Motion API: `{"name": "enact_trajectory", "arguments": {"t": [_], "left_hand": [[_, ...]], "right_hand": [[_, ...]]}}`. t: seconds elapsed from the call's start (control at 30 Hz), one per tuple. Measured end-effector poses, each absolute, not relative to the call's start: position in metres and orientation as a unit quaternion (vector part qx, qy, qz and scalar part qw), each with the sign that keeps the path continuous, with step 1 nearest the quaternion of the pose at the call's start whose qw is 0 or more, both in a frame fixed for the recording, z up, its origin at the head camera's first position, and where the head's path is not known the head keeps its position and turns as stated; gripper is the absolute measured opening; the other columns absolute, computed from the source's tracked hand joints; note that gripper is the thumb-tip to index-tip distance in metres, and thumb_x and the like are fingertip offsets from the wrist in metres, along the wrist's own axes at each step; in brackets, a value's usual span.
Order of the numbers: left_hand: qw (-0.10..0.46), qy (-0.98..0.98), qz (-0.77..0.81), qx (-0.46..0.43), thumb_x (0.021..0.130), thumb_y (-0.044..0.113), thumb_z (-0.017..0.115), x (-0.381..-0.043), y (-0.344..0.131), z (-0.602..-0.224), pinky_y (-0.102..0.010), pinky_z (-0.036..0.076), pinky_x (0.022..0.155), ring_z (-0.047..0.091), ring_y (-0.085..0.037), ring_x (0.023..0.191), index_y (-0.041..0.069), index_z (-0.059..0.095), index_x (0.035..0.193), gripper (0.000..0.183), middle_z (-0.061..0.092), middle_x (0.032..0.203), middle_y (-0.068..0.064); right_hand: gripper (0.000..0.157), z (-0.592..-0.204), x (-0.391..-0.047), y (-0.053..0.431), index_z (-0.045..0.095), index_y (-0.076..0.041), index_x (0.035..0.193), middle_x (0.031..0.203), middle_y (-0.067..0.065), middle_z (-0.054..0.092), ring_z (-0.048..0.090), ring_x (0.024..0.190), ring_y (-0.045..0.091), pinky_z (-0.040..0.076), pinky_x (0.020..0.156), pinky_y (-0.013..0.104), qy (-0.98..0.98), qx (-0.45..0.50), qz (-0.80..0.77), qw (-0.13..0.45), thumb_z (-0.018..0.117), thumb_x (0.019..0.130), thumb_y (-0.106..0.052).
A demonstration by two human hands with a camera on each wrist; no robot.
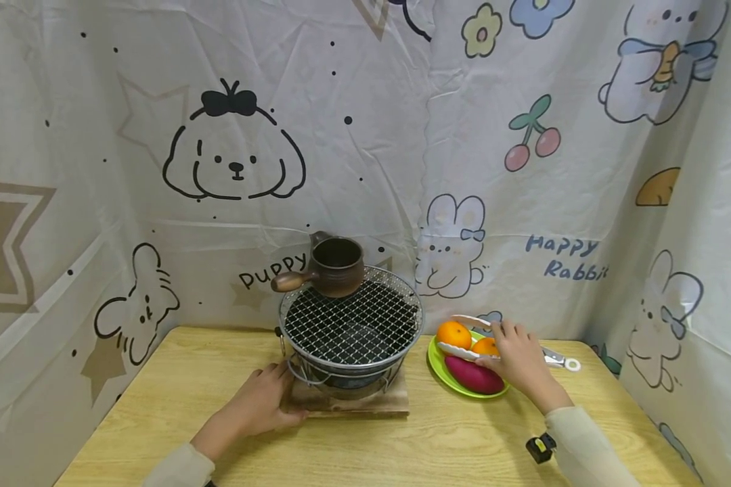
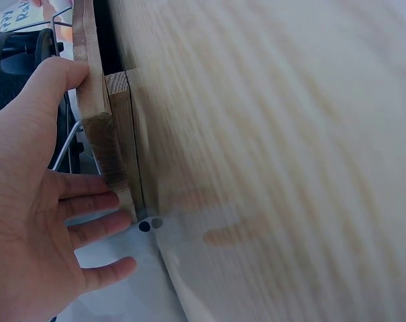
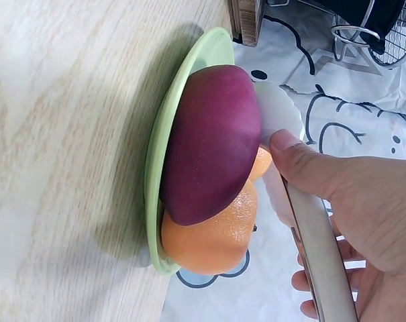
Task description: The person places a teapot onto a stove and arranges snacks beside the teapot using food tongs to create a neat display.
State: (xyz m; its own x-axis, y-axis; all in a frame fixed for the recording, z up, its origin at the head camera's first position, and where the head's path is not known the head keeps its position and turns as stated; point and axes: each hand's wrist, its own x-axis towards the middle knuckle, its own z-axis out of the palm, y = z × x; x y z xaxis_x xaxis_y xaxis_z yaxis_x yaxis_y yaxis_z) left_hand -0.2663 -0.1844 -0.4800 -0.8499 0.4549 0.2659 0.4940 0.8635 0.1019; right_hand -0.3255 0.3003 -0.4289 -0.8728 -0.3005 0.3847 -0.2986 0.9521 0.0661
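My left hand (image 1: 267, 399) touches the left side of a wooden board (image 1: 365, 404), its fingers straight and spread in the left wrist view. On that board stands a round grill (image 1: 350, 325) with a wire mesh top. A brown clay pot (image 1: 339, 274) with a side handle sits on the mesh. With my right hand (image 1: 518, 355) I hold tongs (image 3: 320, 258) with pale scalloped tips. The tips reach over a green plate (image 1: 434, 368), one on either side of an orange (image 1: 453, 335). Another orange (image 1: 484, 347) and a purple sweet potato (image 1: 474, 375) also lie there.
The light wooden table (image 1: 438, 446) runs up to a printed cloth (image 1: 371, 135) hanging behind and at both sides. The grill stands left of the plate, with a strip of tabletop between. A small black device (image 1: 541, 448) is by my right wrist.
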Motion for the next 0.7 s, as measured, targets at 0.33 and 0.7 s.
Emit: {"name": "enact_trajectory", "arguments": {"t": [0.33, 0.7], "left_hand": [[0.113, -0.959, -0.087, -0.245, 0.080, 0.063, 0.072, -0.2657, -0.1845, -0.4817, -0.058, 0.053, 0.089, 0.060, -0.040, 0.119, -0.005, 0.055, 0.140, 0.093, 0.058, 0.140, -0.027], [0.110, -0.960, -0.086, -0.244, 0.080, 0.063, 0.072, -0.2678, -0.1850, -0.4838, -0.057, 0.053, 0.090, 0.060, -0.039, 0.119, -0.005, 0.054, 0.141, 0.093, 0.057, 0.141, -0.026]], "right_hand": [[0.083, -0.4272, -0.3241, 0.2975, 0.054, 0.013, 0.132, 0.122, 0.030, 0.058, 0.056, 0.106, 0.046, 0.050, 0.090, 0.062, -0.974, 0.141, 0.005, 0.176, 0.086, 0.079, -0.043], [0.084, -0.4240, -0.3251, 0.2951, 0.054, 0.016, 0.131, 0.119, 0.031, 0.058, 0.056, 0.101, 0.044, 0.050, 0.091, 0.062, -0.983, 0.123, 0.000, 0.138, 0.084, 0.080, -0.044]]}}
